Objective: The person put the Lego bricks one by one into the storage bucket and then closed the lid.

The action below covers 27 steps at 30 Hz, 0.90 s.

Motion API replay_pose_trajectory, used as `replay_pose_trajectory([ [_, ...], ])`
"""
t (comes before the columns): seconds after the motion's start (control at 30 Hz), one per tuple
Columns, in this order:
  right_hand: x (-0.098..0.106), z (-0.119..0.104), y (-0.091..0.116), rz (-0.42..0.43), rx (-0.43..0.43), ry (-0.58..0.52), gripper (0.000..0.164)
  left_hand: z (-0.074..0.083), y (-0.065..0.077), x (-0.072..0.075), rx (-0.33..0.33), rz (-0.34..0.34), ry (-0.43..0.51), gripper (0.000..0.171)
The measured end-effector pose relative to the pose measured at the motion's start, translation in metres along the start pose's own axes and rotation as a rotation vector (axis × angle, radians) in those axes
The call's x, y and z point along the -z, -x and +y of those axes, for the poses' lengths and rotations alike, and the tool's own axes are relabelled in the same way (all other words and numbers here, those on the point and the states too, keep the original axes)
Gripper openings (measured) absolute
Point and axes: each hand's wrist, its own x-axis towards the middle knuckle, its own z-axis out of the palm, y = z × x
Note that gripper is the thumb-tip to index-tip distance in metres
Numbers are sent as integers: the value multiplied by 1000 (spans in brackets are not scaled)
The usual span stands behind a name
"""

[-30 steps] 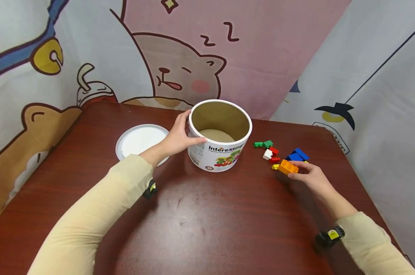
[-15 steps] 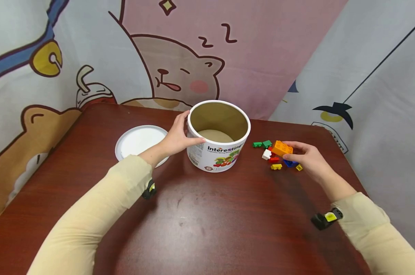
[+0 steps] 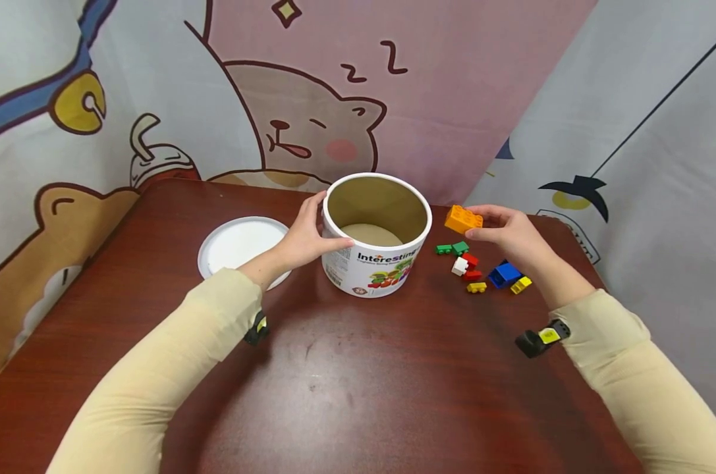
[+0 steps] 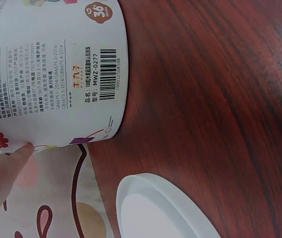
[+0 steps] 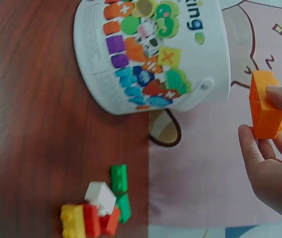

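A white printed bucket (image 3: pixel 372 266) stands upright on the table with its mouth up; its visible inside shows only a pale bottom. My left hand (image 3: pixel 307 240) grips the bucket's left side, thumb over the near rim and fingers at the far side. My right hand (image 3: pixel 508 234) pinches an orange building brick (image 3: pixel 464 220) between thumb and fingers, held in the air right of the bucket's rim. In the right wrist view the same orange brick (image 5: pixel 266 105) shows its studs turned toward the palm side.
Right of the bucket lie small bricks: green (image 3: pixel 460 248), white (image 3: pixel 460 266), red (image 3: pixel 471 275), yellow (image 3: pixel 477 288) and blue (image 3: pixel 504 274). A white round lid (image 3: pixel 239 240) rests left of the bucket, under the left forearm. A printed cloth (image 3: pixel 429 99) hangs behind the table.
My right hand has carried the orange brick up and to the left, away from the small bricks and toward the bucket. The left hand stays on the bucket.
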Motion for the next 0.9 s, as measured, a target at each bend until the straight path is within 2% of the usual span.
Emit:
replay_pose_trajectory([
  [0.23,-17,-24,-14,-11,18,6,49,-1,0,1,-9,5,0,101],
  [0.47,-40,-43,-29,-22,89,-43,47,-1,0,0,-32,14,1,100],
  [0.73,-63,-52,-48,-36,71,-15,48,-1,0,-1,-35,14,-3,100],
  [0.9,-70,-54,-53,-23,93,-78,49,-1,1,0,-29,10,-10,100],
])
